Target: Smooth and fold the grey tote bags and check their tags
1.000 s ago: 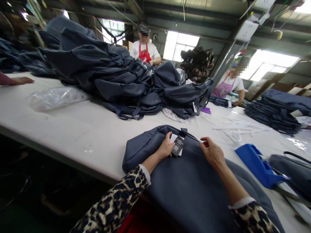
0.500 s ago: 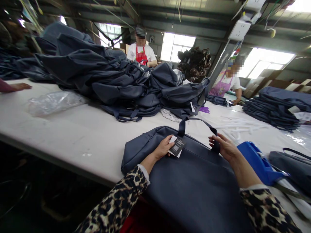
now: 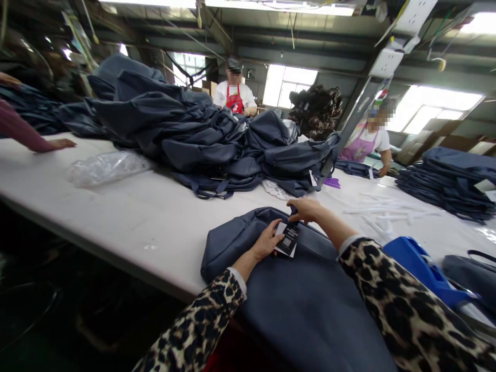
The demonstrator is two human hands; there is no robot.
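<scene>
A dark navy bag [image 3: 306, 294] lies in front of me, partly over the near edge of the white table [image 3: 170, 222]. My left hand [image 3: 269, 240] pinches a black and white hang tag [image 3: 288, 239] against the bag's upper part, thumb on the card's face. Just above the tag, my right hand [image 3: 306, 209] is closed around the dark bag handle [image 3: 293, 211] at its left end. My right forearm hides the rest of the handle.
Navy bags [image 3: 186, 129] are heaped across the table, with a clear plastic bag [image 3: 110, 168] at their left. A blue tape dispenser [image 3: 424, 268] stands at right, near white strips [image 3: 391, 212] and stacked bags [image 3: 445, 181]. Two people work opposite; another person's arm [image 3: 34, 134] rests at left.
My right hand has moved left from the handle's right end to its left end, beside the tag. My left hand still holds the tag. The view has shifted slightly.
</scene>
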